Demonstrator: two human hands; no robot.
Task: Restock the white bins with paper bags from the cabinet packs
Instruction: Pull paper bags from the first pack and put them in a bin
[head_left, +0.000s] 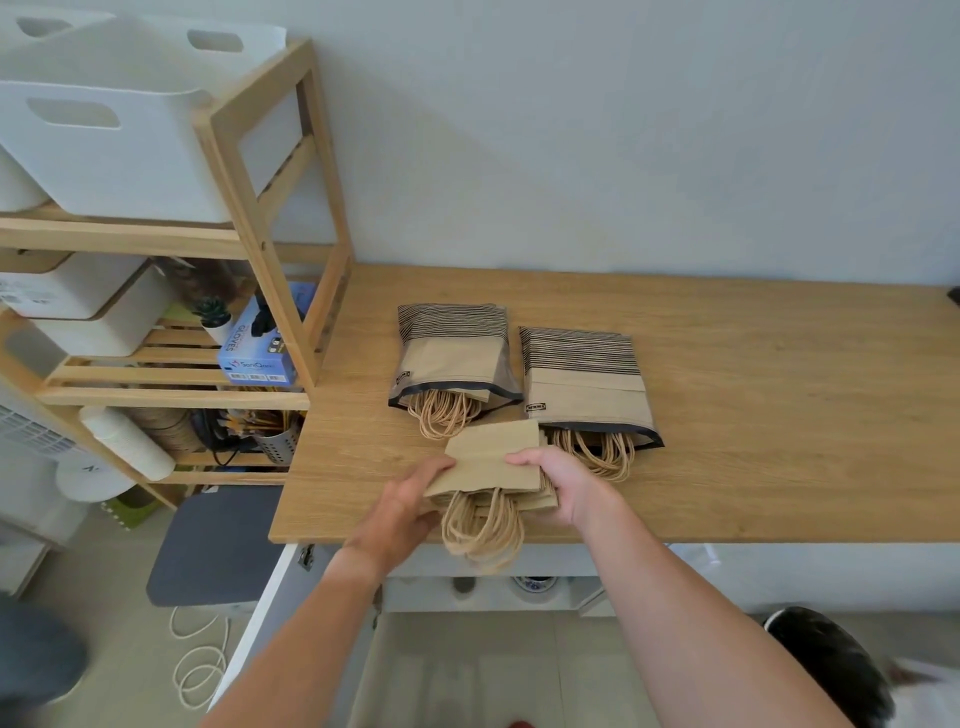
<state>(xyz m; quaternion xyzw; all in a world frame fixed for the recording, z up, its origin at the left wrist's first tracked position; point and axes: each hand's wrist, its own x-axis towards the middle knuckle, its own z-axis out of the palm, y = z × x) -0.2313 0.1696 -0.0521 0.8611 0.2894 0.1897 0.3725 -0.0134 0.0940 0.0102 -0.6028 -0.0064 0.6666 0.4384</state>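
A small stack of folded brown paper bags (493, 462) with twine handles hangs over the front edge of the wooden counter (753, 415). My left hand (410, 499) grips its left side. My right hand (556, 483) holds its right side, thumb on top. Behind lie two open packs of paper bags: the left pack (454, 358) and the right pack (584, 384), both striped at the top with handles poking out. White bins (104, 140) sit on the top shelf of a wooden rack at the left.
The wooden rack (270, 218) holds smaller white boxes, a blue glove box (260, 345), a small plant and a metal utensil holder. An open cabinet door (260, 623) is below the counter. A grey stool (213, 545) and a cord lie on the floor.
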